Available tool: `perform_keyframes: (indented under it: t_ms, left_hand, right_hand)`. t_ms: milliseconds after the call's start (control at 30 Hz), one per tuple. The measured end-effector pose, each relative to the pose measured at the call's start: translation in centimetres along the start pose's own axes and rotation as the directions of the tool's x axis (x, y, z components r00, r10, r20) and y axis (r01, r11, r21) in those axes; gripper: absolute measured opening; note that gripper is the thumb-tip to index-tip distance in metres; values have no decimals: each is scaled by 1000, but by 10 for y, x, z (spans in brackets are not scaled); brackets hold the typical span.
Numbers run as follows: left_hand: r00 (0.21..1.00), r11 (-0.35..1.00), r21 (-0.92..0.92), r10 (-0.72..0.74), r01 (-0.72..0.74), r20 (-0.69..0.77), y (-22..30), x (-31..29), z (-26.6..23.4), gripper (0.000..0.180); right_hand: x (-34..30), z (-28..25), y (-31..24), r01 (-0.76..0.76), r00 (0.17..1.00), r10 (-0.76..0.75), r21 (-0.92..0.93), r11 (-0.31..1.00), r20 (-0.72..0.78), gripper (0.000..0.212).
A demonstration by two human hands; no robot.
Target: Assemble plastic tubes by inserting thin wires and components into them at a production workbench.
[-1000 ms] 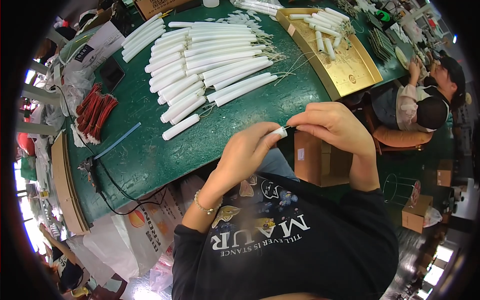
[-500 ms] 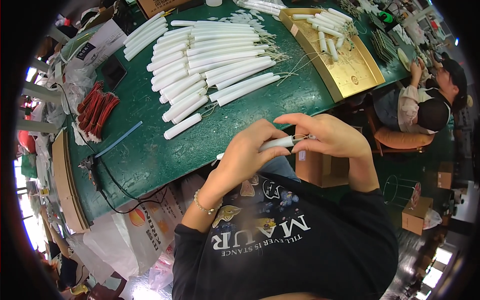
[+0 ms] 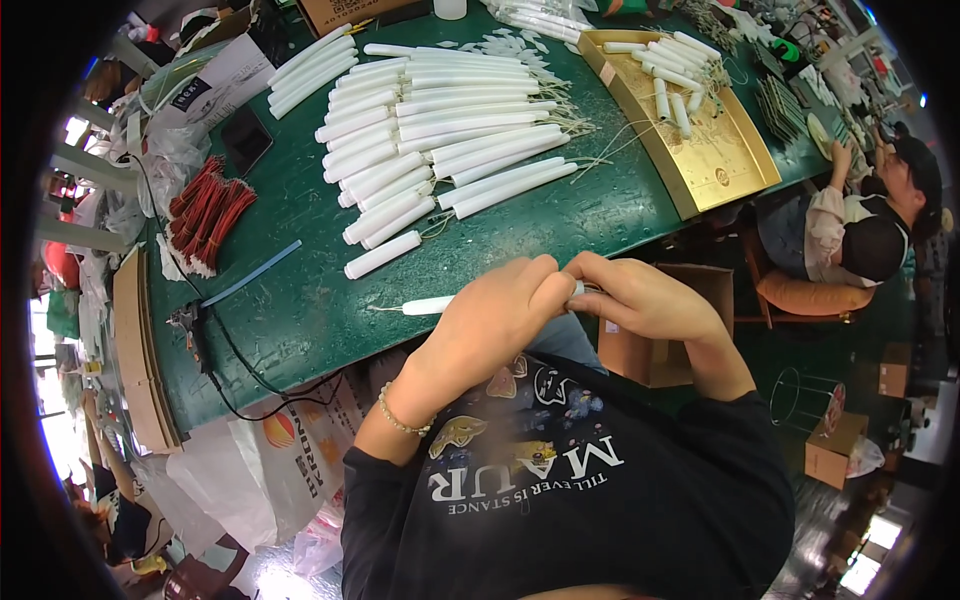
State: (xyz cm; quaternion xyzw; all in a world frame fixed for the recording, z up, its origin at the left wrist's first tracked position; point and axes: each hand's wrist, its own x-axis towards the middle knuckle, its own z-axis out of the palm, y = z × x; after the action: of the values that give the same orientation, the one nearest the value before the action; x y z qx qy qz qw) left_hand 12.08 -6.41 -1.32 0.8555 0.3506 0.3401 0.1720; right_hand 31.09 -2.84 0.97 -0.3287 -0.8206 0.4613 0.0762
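Note:
My left hand (image 3: 495, 320) and my right hand (image 3: 640, 300) meet over the near edge of the green table (image 3: 300, 310). Together they grip one white tube (image 3: 428, 305), whose left end sticks out past my left fingers with a thin wire at its tip. The tube's right end is hidden between my fingers. A pile of several white tubes (image 3: 440, 130) with wire leads lies further back on the table. One short white tube (image 3: 383, 255) lies apart, nearest my hands.
A gold tray (image 3: 700, 160) with several short white tubes sits at the right. Red wire bundles (image 3: 205, 210), a blue strip (image 3: 252, 275) and a black cable (image 3: 240, 360) lie at the left. Another person (image 3: 860, 220) sits at the right. Cardboard boxes (image 3: 650, 350) stand below the table.
The white tube has slid leftwards through my hands, so more of it now sticks out past my left hand. My hands stay close together at the table's edge.

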Motion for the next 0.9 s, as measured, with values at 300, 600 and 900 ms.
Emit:
perform_keyframes:
  t_ms: [300,600,900]
  left_hand:
    - [672,679,-555,-692,480,-265,-11,-22,-23,28]
    - [707,450,-807,-420,-382,-569,-49,33,-111,23]
    - [658,990,-53,48,-132,-751,-51,118,-127,30]
  right_hand:
    - [20,-5,15,50,932,104,408,912,-347,16]
    - [91,3,-17,221,973,-123,656,722,-193,25]
    - [93,-44,12,375,829,-186,278,884,-528,27]
